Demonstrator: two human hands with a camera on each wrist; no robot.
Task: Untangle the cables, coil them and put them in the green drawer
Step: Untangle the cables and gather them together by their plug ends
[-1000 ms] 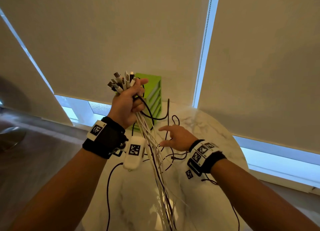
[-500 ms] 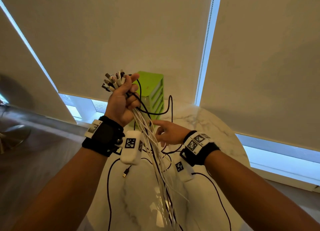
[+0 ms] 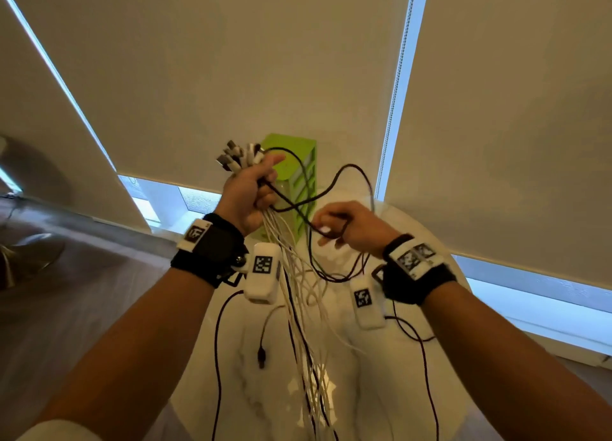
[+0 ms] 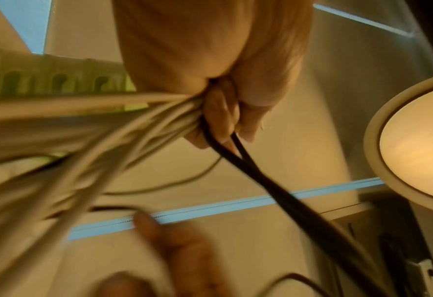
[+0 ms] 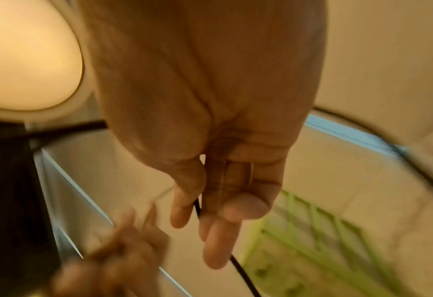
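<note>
My left hand (image 3: pixel 250 192) is raised and grips a bundle of white and black cables (image 3: pixel 298 295) just below their plugs (image 3: pixel 236 157), which stick up above the fist. The strands hang down to the white marble table (image 3: pixel 374 391). My right hand (image 3: pixel 346 227) is curled round a black cable (image 3: pixel 347 168) that loops out of the bundle; in the right wrist view that black cable (image 5: pixel 240 269) runs between the fingers (image 5: pixel 217 237). The left wrist view shows the left hand's fingers (image 4: pixel 225 112) clamped on the strands (image 4: pixel 108 130). The green drawer unit (image 3: pixel 303 172) stands behind both hands.
A dark plug (image 3: pixel 261 358) dangles on a thin lead over the table. Thin black leads from the wrist cameras (image 3: pixel 424 367) trail down. Roller blinds (image 3: pixel 231 60) and a low window cover the wall behind. Wooden floor (image 3: pixel 66 275) lies to the left.
My right hand has risen from an open reach beside the bundle and now grips the black cable, drawing its loop to the right. The left hand has stayed raised with the bundle.
</note>
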